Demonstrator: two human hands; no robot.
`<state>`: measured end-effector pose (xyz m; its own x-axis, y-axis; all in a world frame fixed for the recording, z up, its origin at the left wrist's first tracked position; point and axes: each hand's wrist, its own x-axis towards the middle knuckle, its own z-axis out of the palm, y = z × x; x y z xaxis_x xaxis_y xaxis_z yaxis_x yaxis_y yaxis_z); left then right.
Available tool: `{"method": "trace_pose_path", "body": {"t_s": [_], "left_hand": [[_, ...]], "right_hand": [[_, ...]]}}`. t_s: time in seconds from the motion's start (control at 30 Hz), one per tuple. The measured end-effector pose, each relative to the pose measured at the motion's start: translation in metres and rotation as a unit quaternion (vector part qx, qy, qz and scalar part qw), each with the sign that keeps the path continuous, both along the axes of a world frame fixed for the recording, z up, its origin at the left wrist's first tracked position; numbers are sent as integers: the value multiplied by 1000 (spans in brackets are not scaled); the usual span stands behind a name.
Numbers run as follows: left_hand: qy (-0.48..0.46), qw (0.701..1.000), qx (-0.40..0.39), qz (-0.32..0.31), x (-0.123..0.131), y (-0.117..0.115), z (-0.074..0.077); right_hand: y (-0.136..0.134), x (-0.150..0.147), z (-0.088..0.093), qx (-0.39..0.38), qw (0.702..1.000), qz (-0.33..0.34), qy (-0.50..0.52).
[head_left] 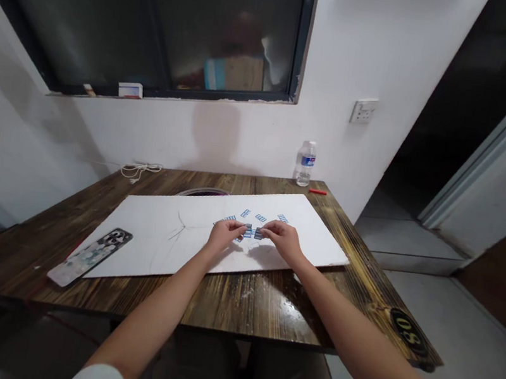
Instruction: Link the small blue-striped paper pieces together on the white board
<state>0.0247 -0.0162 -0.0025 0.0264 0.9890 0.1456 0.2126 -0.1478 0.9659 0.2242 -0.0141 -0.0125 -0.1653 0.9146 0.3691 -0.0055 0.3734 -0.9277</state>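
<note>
Both my hands are close together over a white board (162,245) lying on a wooden table (240,299). My left hand (226,235) and my right hand (282,239) reach toward two small dark-blue striped pieces (252,232) at the middle of the group. Their fingertips touch or nearly touch these pieces, but I cannot tell whether either hand grips one. Several similar blue striped pieces (260,218) lie in a loose arc just beyond my fingers. Faint dark scratch-like lines (179,229) mark the board to the left.
A phone in a patterned case (89,257) lies at the table's left. At the far edge stand a water bottle (306,163) and a small red stick (317,191). A white cable (141,170) lies back left. A round dark object (202,191) shows behind the board.
</note>
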Motion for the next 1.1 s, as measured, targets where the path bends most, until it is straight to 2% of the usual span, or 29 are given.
{"method": "trace_pose_path", "body": {"t_s": [0.2, 0.37, 0.63, 0.87, 1.1], "left_hand": [[25, 999, 3, -38, 3, -3, 2], [49, 995, 6, -82, 2, -4, 2], [67, 991, 4, -119, 4, -10, 10], [71, 990, 14, -118, 4, -9, 9], [37, 997, 20, -69, 2, -5, 7]], "right_hand": [[-6, -1, 4, 24, 996, -18, -78], [-6, -3, 2, 29, 994, -32, -96], [-4, -4, -4, 19, 993, -35, -110], [-3, -4, -4, 7, 994, -23, -108], [3, 5, 2, 18, 997, -30, -75]]}}
